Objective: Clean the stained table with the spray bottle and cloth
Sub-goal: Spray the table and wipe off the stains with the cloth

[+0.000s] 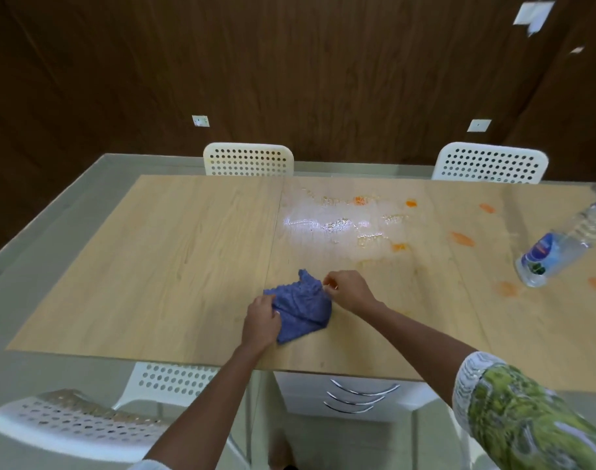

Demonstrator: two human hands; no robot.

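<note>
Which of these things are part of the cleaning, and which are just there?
Part of the job: blue cloth, held by left hand and right hand; bottle; orange stains; table.

Just there: white chairs; drawer unit.

One cloth (298, 305), one bottle (561, 245), three chairs (249, 159), maybe four.

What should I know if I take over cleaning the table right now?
Left hand grips the crumpled blue cloth at its near-left edge; right hand pinches its far-right edge.
The cloth lies on the light wooden table. The clear plastic bottle with a blue label stands far right, untouched.
Done: the middle is wet.
Left: wipe the orange stains across the middle and right.
</note>
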